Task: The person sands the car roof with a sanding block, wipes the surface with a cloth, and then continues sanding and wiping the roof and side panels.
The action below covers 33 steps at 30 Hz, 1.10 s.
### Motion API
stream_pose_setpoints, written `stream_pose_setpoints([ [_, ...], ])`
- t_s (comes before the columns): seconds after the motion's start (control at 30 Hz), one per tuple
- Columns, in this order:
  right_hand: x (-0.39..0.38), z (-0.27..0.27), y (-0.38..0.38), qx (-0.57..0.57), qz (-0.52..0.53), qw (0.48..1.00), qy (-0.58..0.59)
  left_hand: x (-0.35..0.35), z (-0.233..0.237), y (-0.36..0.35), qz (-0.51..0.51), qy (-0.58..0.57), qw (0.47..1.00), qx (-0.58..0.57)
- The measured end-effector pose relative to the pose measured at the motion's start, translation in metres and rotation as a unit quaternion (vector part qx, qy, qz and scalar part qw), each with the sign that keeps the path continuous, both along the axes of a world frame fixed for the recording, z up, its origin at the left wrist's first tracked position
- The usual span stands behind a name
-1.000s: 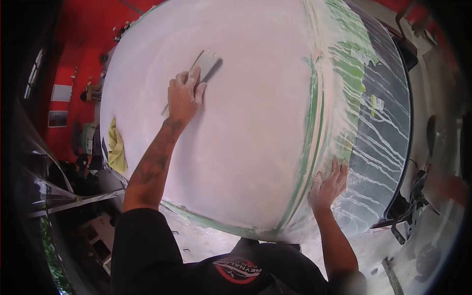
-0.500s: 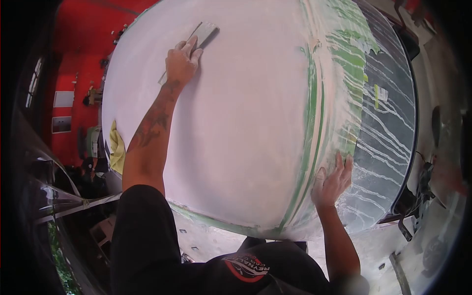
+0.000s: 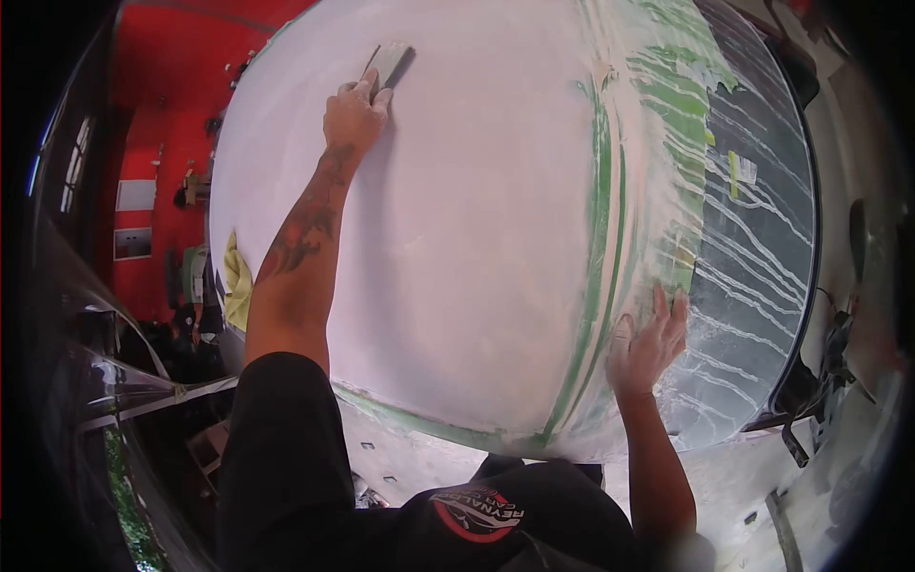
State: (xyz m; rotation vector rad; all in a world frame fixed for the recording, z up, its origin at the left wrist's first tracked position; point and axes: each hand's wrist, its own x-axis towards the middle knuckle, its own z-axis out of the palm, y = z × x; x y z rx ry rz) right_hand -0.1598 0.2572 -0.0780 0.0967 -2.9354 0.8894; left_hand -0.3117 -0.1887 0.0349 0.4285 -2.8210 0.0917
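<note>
My left hand (image 3: 355, 116) is closed around a long, flat sanding block (image 3: 393, 67), which lies against the pale, powdery car panel (image 3: 477, 229). The block's far end shows past my fingertips; my hand covers much of the rest. To the right, my right hand (image 3: 648, 348) rests on the dusty masked border with its fingers apart, holding nothing. Green masking tape (image 3: 602, 191) runs along the panel's right side, close to that hand. White drip streaks mark the dark glass (image 3: 753, 257) beyond it.
A yellow-green cloth (image 3: 236, 286) hangs at the panel's left edge. Green tape (image 3: 410, 417) lines the near edge by my body. Clear plastic sheeting (image 3: 105, 334) hangs at left, before a red wall (image 3: 143, 143). A wiper arm-like dark bar (image 3: 793, 443) sticks out at right.
My left hand and the sanding block have shifted slightly left across the panel, and the block has turned a little. My right hand stays at the masked border. The view has shifted slightly.
</note>
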Motion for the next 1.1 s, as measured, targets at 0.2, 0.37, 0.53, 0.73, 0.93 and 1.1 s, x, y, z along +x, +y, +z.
stream_pose_setpoints([
  [0.2,0.001,0.000,0.001,-0.012,-0.006,1.000,-0.006,0.109,-0.008,0.062,-0.099,0.006,0.995,-0.027],
  [0.37,-0.003,0.002,0.000,0.002,-0.008,1.000,0.001,0.007,-0.003,-0.016,0.023,-0.025,0.999,-0.023],
  [0.53,-0.001,-0.005,-0.002,0.006,-0.014,1.000,0.005,0.019,-0.004,0.014,0.107,-0.042,0.993,-0.030],
  [0.73,-0.002,-0.011,-0.002,0.002,-0.013,1.000,0.010,0.146,-0.008,0.137,0.089,-0.053,0.994,0.031],
  [0.93,-0.009,-0.014,-0.002,-0.008,-0.032,0.999,0.019,0.199,0.018,0.162,0.133,-0.050,0.975,0.171],
  [1.1,0.001,0.062,-0.039,-0.075,0.045,0.993,0.082,0.326,-0.009,0.062,0.062,0.164,0.979,0.105],
])
